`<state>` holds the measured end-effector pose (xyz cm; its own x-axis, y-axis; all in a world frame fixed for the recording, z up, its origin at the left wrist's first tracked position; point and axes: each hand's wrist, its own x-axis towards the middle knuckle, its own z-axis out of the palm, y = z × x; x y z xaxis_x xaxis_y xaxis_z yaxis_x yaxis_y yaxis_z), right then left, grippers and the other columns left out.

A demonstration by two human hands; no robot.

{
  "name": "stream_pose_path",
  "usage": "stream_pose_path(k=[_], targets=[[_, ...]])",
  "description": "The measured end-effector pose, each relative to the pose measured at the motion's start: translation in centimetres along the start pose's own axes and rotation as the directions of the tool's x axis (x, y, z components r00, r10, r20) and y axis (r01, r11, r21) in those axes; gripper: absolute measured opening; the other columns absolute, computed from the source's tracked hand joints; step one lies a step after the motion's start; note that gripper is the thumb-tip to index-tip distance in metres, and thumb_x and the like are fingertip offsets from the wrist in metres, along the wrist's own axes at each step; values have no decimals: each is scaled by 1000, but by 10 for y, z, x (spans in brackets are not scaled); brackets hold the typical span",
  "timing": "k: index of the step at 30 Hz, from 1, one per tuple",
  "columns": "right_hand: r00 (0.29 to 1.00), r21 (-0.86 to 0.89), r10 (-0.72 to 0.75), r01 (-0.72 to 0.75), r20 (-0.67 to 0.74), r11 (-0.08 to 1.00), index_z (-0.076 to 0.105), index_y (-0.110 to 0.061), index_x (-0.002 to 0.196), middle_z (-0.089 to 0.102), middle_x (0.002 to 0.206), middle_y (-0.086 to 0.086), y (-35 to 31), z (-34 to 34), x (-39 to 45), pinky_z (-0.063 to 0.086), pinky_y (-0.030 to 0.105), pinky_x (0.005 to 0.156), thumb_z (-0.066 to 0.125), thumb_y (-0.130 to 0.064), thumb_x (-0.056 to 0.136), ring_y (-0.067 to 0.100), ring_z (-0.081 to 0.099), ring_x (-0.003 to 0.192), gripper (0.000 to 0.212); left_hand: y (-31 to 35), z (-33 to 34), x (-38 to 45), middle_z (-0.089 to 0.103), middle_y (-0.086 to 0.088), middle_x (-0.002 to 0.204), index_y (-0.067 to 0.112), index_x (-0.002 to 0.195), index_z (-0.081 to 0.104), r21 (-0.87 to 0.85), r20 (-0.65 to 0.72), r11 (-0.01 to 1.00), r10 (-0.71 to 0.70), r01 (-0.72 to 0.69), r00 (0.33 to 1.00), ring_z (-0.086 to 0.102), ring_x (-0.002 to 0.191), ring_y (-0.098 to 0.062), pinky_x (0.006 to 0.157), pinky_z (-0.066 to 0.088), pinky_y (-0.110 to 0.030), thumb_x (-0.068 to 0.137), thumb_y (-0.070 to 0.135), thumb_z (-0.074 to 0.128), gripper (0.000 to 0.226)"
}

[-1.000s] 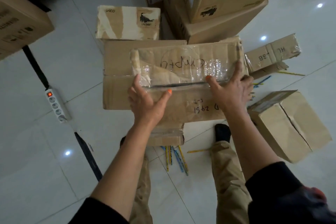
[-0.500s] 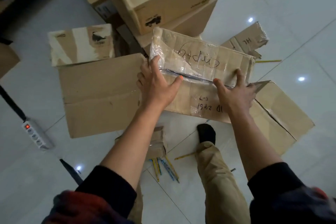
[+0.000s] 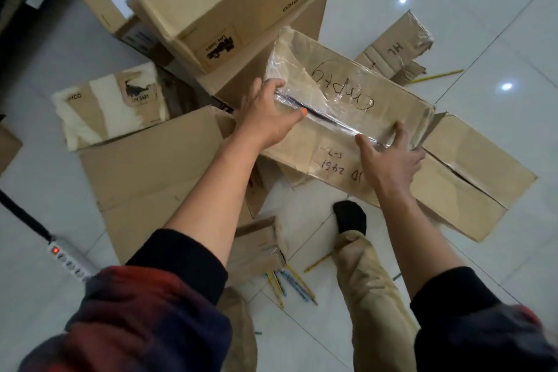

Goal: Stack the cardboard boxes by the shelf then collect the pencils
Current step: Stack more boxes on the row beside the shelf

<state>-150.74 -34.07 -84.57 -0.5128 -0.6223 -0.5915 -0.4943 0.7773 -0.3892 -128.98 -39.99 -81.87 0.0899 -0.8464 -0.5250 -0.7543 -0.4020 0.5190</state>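
— While you carry it, where are your hands on the taped box (image 3: 347, 118)?

— Your left hand (image 3: 268, 113) clamps its left end, thumb stretched along the top seam and fingers wrapped over the far-left corner. Your right hand (image 3: 389, 157) grips the right end, thumb on the seam and fingers spread over the far edge. My guess is you hold it at both ends because it is long and shallow, and that keeps it from twisting as you swing it toward the stack.

— Which stack?

— The one to the far left: a large PICO box (image 3: 211, 0) sits on top of a broader carton (image 3: 271, 54), with a shelf just visible at the far-left edge. Your taped box hangs just beside that carton's near-right corner, tilted, its left end farther from you than its right end.

— How does the box look?

— Worn. Clear tape (image 3: 302, 90) wrinkles over the top, "Empty" is handwritten there, and some letters and numbers mark the near side. If that label is right, it should be light.

— What lies under it?

— To the left, a flat brown box (image 3: 145, 172) on the floor with a torn white-patched one (image 3: 108, 103) behind it. To the right, another carton (image 3: 477, 166) on the tiles.

— And the pencils?

— Not collected yet: a bunch of pencils (image 3: 290, 284) lies near your feet, and one yellow pencil (image 3: 437, 75) lies at the far right.
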Motion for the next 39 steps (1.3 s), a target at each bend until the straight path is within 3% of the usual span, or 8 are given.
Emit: stream_pose_path(k=[6, 11, 15, 18, 23, 31, 34, 39], targets=[[991, -134, -68, 83, 111, 988, 12, -39, 155, -3, 159, 22, 3, 19, -25, 14, 51, 119, 66, -57, 82, 43, 5, 147, 93, -31, 8, 9, -10, 1, 164, 35, 152, 22, 189, 81, 976, -121, 104, 989, -8, 149, -34, 118, 2, -54, 87, 52, 60, 77], [993, -418, -115, 121, 40, 900, 15, -28, 154, -19, 161, 16, -8, 29, -40, 5, 58, 118, 65, -51, 81, 40, -16, 147, 91, -59, 33, -46, -20, -2, 162, 29, 155, 14, 165, 55, 981, -113, 103, 992, -19, 148, -33, 119, 1, -51, 90, 45, 60, 81], [955, -464, -294, 280, 44, 841, 44, -27, 136, 21, 155, 10, -20, 43, -65, 17, 53, 114, 61, -50, 83, 35, 6, 146, 61, -97, 56, -104, 3, -7, 164, 24, 151, 29, -16, -41, 987, -162, 162, 986, 6, 149, -33, 118, 19, -51, 89, 30, 65, 72], [861, -402, -500, 493, 95, 772, 60, -25, 118, 47, 129, 5, -27, 58, -84, 28, 40, 99, 60, -41, 86, 29, 34, 127, 36, -128, 68, -136, 12, -13, 162, 16, 150, 33, -61, 57, 949, -308, 311, 950, 13, 149, -28, 116, 23, -42, 91, 31, 64, 68], [659, -113, -625, 720, 418, 684, 63, -18, 94, 56, 95, -2, -30, 98, -115, 39, 23, 67, 58, -20, 89, 18, 55, 86, 8, -186, 64, -171, 14, -9, 161, 18, 151, 32, -112, 173, 864, -470, 492, 865, 15, 148, -26, 116, 21, -42, 93, 34, 61, 66], [617, -339, -264, 684, 741, 646, 21, -22, 153, 38, 146, 13, -12, 176, -151, 40, 45, 105, 60, -34, 91, 35, 44, 129, 74, -280, 34, -205, 31, -12, 150, 12, 143, 40, -214, 52, 787, -582, 578, 812, 34, 137, -32, 111, 32, -43, 89, 31, 66, 63], [601, -367, -150, 647, 785, 669, -1, -24, 156, 21, 157, 13, -5, 198, -157, 31, 44, 112, 65, -39, 88, 37, 31, 139, 96, -300, 33, -222, 27, -12, 152, 12, 146, 35, -302, 30, 730, -636, 613, 771, 36, 135, -33, 111, 33, -40, 89, 30, 66, 67], [625, -425, -162, 675, 763, 602, -1, -25, 156, 20, 152, 17, 12, 228, -192, 34, 47, 113, 65, -56, 83, 41, 34, 136, 103, -329, 38, -257, 21, -9, 155, 15, 151, 25, -487, 67, 570, -730, 661, 680, 36, 136, -29, 106, 33, -36, 92, 29, 62, 71]])
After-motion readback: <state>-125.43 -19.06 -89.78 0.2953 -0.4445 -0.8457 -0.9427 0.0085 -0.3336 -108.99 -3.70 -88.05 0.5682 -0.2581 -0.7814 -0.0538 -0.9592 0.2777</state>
